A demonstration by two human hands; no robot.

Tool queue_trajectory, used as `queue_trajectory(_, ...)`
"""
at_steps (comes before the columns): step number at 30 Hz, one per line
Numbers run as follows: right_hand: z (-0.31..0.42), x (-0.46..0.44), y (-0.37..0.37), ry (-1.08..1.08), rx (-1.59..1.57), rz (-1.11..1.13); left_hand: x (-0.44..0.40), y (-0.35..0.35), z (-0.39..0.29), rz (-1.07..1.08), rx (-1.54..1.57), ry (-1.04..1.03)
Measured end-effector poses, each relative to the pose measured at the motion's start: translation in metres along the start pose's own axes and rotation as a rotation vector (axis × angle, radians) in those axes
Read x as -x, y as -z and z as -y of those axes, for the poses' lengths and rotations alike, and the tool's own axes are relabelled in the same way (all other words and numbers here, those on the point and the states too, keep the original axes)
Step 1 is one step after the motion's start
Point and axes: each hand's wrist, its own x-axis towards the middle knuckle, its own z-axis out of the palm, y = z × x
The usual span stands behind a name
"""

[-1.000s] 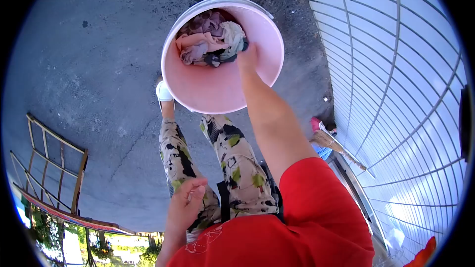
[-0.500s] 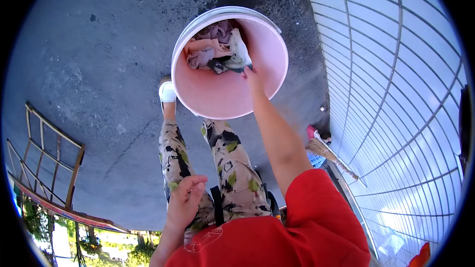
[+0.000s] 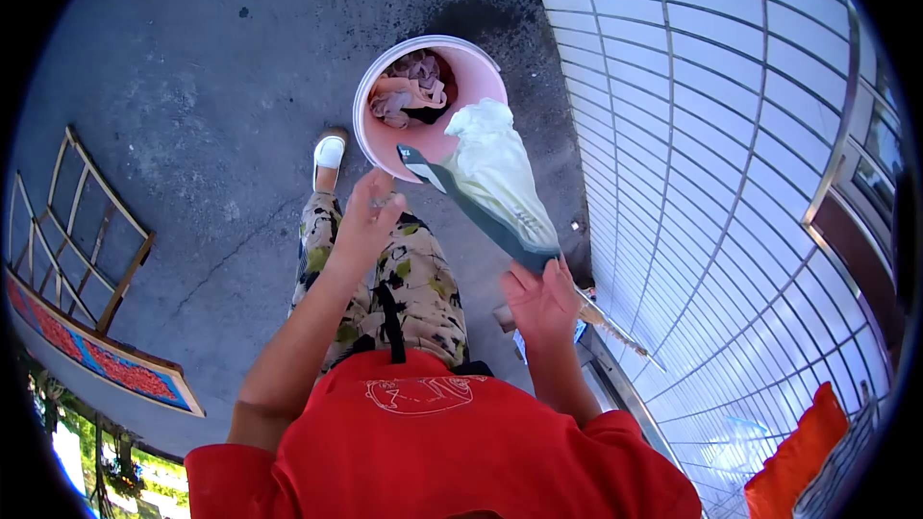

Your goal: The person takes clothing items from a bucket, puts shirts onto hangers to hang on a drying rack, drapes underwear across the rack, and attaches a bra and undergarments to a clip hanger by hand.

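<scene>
A pale green garment (image 3: 492,168) with a dark grey-green band along one edge hangs stretched out over the near right side of the pink bucket (image 3: 437,139). My right hand (image 3: 543,303) pinches its lower corner at the dark band. The other end of the band sticks out to the left, over the bucket's rim. Close below that loose end is my left hand (image 3: 370,216), fingers apart and holding nothing. Crumpled pink and mauve clothes (image 3: 409,91) lie inside the bucket, with a dark piece among them.
A white tiled wall (image 3: 654,115) runs along the right. A broom (image 3: 615,327) leans low beside it, and an orange cloth (image 3: 798,461) is at lower right. Wooden frames (image 3: 87,231) stand on the left. Grey concrete (image 3: 192,135) lies underfoot.
My right hand has drawn the pale green garment up out of the bucket and towards me, to the lower right. My left hand has risen towards the bucket's near rim.
</scene>
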Motion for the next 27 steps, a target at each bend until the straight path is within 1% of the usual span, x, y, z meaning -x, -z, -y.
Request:
queue_trajectory(1, 0.004, 0.017, -0.013, 0.008, 0.003, 0.015, 0.002, -0.003, -0.011, -0.038, 0.224, 0.19)
queue_trajectory(2, 0.007, 0.034, -0.027, 0.025, -0.026, 0.061, 0.002, -0.004, -0.01, -0.037, 0.227, 0.17)
queue_trajectory(3, 0.01, 0.049, -0.039, 0.044, -0.056, 0.108, -0.001, -0.008, -0.001, 0.156, 0.469, 0.152)
queue_trajectory(4, 0.014, 0.062, -0.049, 0.062, -0.057, 0.125, 0.003, -0.01, -0.007, 0.359, 0.702, 0.133)
queue_trajectory(5, 0.019, 0.072, -0.058, 0.157, -0.023, 0.081, 0.007, -0.01, -0.014, 0.374, 0.69, 0.109)
queue_trajectory(6, 0.024, 0.082, -0.064, 0.257, 0.005, 0.034, 0.016, -0.01, -0.029, 0.39, 0.618, 0.036)
queue_trajectory(7, 0.035, 0.089, -0.063, 0.287, -0.008, 0.047, 0.026, -0.011, -0.045, 0.406, 0.542, -0.034)
queue_trajectory(8, 0.047, 0.093, -0.058, 0.348, -0.016, -0.012, 0.035, -0.007, -0.063, 0.307, 0.429, -0.102)
queue_trajectory(9, 0.057, 0.097, -0.052, 0.407, -0.026, -0.072, 0.038, 0.003, -0.072, 0.327, 0.41, -0.122)
queue_trajectory(10, 0.064, 0.101, -0.045, 0.434, -0.044, -0.066, 0.039, 0.017, -0.079, 0.217, 0.311, -0.202)
queue_trajectory(11, 0.068, 0.105, -0.038, 0.476, 0.012, -0.093, 0.041, 0.027, -0.088, 0.107, 0.213, -0.285)
queue_trajectory(12, 0.069, 0.108, -0.031, 0.517, 0.066, -0.12, 0.047, 0.03, -0.101, 0.124, 0.193, -0.309)
queue_trajectory(13, 0.067, 0.109, -0.026, 0.541, 0.044, -0.115, 0.054, 0.033, -0.114, -0.243, -0.179, -0.735)
queue_trajectory(14, 0.065, 0.109, -0.018, 0.547, 0.03, -0.126, 0.064, 0.034, -0.126, -0.396, -0.371, -0.967)
queue_trajectory(15, 0.061, 0.11, -0.012, 0.552, 0.015, -0.137, 0.075, 0.035, -0.138, -0.619, -0.564, -1.172)
queue_trajectory(17, 0.061, 0.117, -0.004, 0.588, -0.008, -0.093, 0.109, 0.034, -0.174, -0.146, 0.052, -1.006)
queue_trajectory(18, 0.061, 0.125, -0.006, 0.674, 0.138, -0.11, 0.14, 0.028, -0.192, 0.016, 0.224, -0.856)
queue_trajectory(19, 0.06, 0.133, -0.01, 0.756, 0.286, -0.135, 0.156, 0.03, -0.205, 0.03, 0.208, -0.878)
queue_trajectory(21, 0.061, 0.153, -0.026, 0.819, 0.233, -0.148, 0.182, 0.028, -0.22, 0.054, 0.181, -0.756)
queue_trajectory(23, 0.058, 0.172, -0.037, 0.879, 0.176, -0.169, 0.197, 0.021, -0.228, 0.065, 0.159, -0.825)
queue_trajectory(25, 0.059, 0.186, -0.041, 0.757, 0.061, 0.007, 0.209, 0.02, -0.233, 0.088, 0.157, -0.792)
queue_trajectory(26, 0.06, 0.18, -0.027, 0.755, 0.006, 0.067, 0.213, 0.021, -0.235, 0.1, 0.139, -0.805)
queue_trajectory(27, 0.061, 0.184, -0.031, 0.765, -0.012, 0.07, 0.216, 0.025, -0.237, 0.128, 0.127, -0.797)
